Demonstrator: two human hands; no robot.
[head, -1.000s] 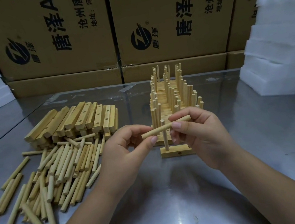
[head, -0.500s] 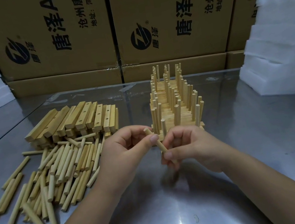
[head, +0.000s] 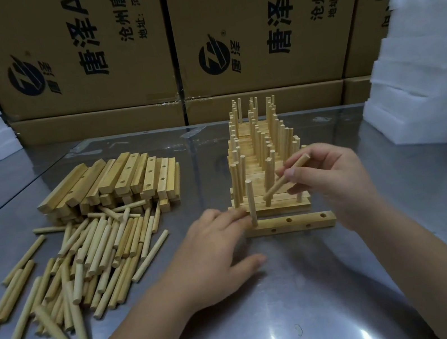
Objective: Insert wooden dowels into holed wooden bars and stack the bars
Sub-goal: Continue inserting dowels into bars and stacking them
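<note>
Hands: right [head: 333,177] on dowel [head: 286,181], left [head: 214,247] by bar [head: 290,224]

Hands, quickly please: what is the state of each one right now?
Left hand: open, fingers by the left end of the pale holed wooden bar.
Right hand: holds a pale round wooden dowel, tilted.

Open tabletop [head: 283,307] in front, dowel pile [head: 92,259] left, pegged stack [head: 265,150] behind

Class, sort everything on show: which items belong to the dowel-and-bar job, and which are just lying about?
Job: front bar, its upright dowel, held dowel, loose dowels, spare bars, finished stack.
Lying about: cardboard boxes, white foam blocks.
</note>
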